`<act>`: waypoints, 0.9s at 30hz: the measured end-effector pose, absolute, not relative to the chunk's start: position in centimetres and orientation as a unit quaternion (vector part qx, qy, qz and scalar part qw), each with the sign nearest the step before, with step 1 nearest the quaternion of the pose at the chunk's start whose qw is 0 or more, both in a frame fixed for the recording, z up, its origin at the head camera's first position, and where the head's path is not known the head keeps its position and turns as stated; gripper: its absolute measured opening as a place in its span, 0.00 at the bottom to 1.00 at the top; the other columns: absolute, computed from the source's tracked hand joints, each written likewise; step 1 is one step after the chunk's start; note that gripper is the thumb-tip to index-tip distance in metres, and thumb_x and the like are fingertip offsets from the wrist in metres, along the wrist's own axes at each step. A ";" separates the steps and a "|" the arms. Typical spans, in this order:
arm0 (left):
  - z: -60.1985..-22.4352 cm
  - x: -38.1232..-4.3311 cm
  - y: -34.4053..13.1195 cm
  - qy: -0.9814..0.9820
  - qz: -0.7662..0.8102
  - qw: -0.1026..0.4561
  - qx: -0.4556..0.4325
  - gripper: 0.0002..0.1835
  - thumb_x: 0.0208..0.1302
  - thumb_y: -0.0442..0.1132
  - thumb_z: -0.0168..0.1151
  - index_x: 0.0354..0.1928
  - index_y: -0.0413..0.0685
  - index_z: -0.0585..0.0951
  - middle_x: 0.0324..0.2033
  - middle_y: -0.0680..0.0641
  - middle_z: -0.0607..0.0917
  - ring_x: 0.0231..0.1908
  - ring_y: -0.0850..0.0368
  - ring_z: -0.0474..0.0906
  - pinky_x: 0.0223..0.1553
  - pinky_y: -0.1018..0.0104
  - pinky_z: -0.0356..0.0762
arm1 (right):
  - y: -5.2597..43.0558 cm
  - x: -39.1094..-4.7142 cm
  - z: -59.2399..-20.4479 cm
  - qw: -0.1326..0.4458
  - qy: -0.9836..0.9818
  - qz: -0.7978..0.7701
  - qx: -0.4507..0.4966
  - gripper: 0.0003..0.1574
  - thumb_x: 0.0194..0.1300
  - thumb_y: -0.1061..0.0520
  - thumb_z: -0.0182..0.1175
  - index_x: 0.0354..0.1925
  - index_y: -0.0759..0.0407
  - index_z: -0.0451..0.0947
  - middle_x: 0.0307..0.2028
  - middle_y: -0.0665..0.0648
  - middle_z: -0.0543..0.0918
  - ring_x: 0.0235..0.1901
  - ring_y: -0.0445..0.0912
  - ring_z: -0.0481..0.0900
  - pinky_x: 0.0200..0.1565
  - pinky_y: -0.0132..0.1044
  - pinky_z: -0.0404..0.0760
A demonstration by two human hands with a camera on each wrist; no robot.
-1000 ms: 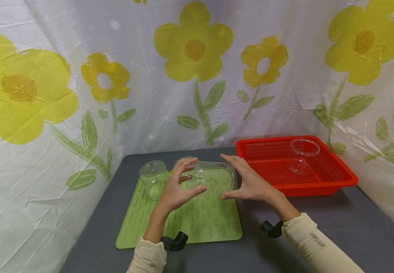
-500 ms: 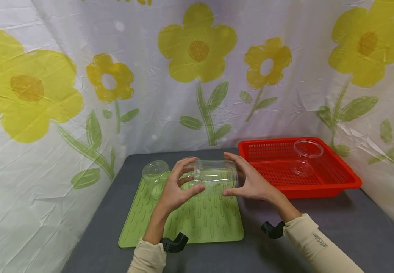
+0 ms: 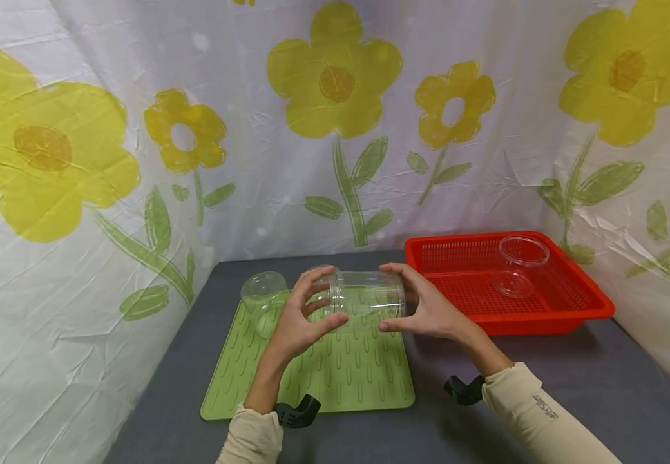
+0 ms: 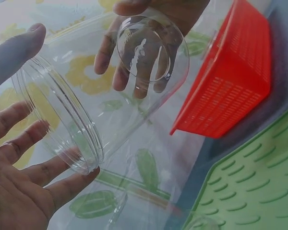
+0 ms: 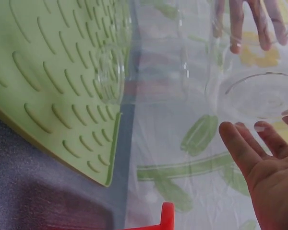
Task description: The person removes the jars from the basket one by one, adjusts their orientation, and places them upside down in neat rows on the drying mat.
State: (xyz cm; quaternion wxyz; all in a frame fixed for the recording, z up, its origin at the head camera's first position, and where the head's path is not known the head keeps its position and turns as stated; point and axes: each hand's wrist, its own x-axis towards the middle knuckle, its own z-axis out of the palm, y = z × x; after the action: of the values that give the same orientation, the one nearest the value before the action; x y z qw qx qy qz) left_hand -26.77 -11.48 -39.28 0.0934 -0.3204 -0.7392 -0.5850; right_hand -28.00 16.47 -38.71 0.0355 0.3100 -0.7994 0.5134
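A clear plastic jar (image 3: 366,299) lies sideways in the air above the green ridged mat (image 3: 346,380). My left hand (image 3: 303,322) holds its threaded rim end, fingers behind and thumb in front. At the base end, my right hand (image 3: 428,306) spans the jar with its thumb below and fingers above. Through the clear wall in the left wrist view, the fingers of the right hand (image 4: 134,57) show around the round base. Another clear jar (image 3: 262,296) stands upright on the mat, left of my left hand. Behind that hand a further clear rim shows, partly hidden.
On the right stands a red basket (image 3: 544,322) with slotted walls, and a clear jar (image 3: 517,264) is upright inside it. The dark grey table (image 3: 161,393) is backed by a white curtain (image 3: 242,212) printed with yellow flowers.
The jar between my hands has turned slightly, so its base now faces more to the right. Both hands stay in nearly the same place; the whole view has shifted a little.
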 end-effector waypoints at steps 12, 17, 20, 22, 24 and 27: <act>-39.1 -26.6 -11.4 -0.776 -0.539 0.098 -0.312 0.49 0.56 0.46 0.79 0.77 0.62 0.63 0.76 0.51 0.63 0.75 0.41 0.61 0.71 0.35 0.64 | 16.5 -28.0 -38.7 0.055 -0.818 0.484 0.306 0.60 0.47 0.49 0.83 0.73 0.49 0.63 0.70 0.54 0.71 0.69 0.57 0.72 0.66 0.61 0.74; -38.4 -26.6 -10.9 -0.827 -0.448 0.128 -0.314 0.55 0.49 0.48 0.83 0.77 0.71 0.62 0.77 0.54 0.62 0.76 0.48 0.59 0.70 0.35 0.66 | 16.4 -27.9 -38.4 0.075 -0.846 0.421 0.320 0.60 0.47 0.44 0.83 0.72 0.51 0.64 0.67 0.54 0.73 0.65 0.54 0.74 0.64 0.58 0.77; -38.0 -26.6 -10.6 -0.849 -0.393 0.135 -0.327 0.57 0.47 0.51 0.84 0.78 0.67 0.61 0.77 0.52 0.62 0.76 0.47 0.60 0.67 0.36 0.69 | 16.3 -27.9 -38.2 0.088 -0.860 0.373 0.338 0.61 0.47 0.42 0.83 0.72 0.54 0.64 0.65 0.54 0.73 0.61 0.50 0.74 0.62 0.56 0.78; -37.8 -26.6 -10.3 -0.862 -0.358 0.130 -0.335 0.59 0.46 0.53 0.84 0.79 0.64 0.60 0.77 0.50 0.62 0.76 0.46 0.60 0.67 0.38 0.71 | 16.2 -27.9 -38.1 0.096 -0.865 0.346 0.350 0.61 0.46 0.42 0.82 0.72 0.55 0.64 0.64 0.54 0.73 0.60 0.48 0.73 0.60 0.54 0.79; -37.6 -26.5 -10.0 -0.875 -0.327 0.116 -0.338 0.61 0.45 0.55 0.84 0.80 0.61 0.59 0.77 0.49 0.63 0.76 0.45 0.61 0.68 0.39 0.71 | 16.1 -27.9 -38.0 0.100 -0.868 0.326 0.360 0.61 0.46 0.42 0.83 0.72 0.56 0.65 0.64 0.54 0.73 0.60 0.48 0.73 0.60 0.53 0.79; -37.6 -26.4 -9.6 -0.891 -0.289 0.094 -0.336 0.63 0.44 0.57 0.84 0.80 0.58 0.58 0.77 0.48 0.63 0.76 0.44 0.61 0.68 0.41 0.71 | 15.9 -27.8 -37.9 0.103 -0.870 0.308 0.372 0.60 0.46 0.42 0.83 0.71 0.56 0.65 0.64 0.54 0.73 0.61 0.47 0.73 0.61 0.53 0.79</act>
State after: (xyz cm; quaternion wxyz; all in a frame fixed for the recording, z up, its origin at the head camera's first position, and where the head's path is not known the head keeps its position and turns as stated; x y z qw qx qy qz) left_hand -26.42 -9.62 -37.56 0.0942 -0.3364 -0.8913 -0.2890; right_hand -27.75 15.95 -37.85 0.1032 0.3718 -0.8697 0.3078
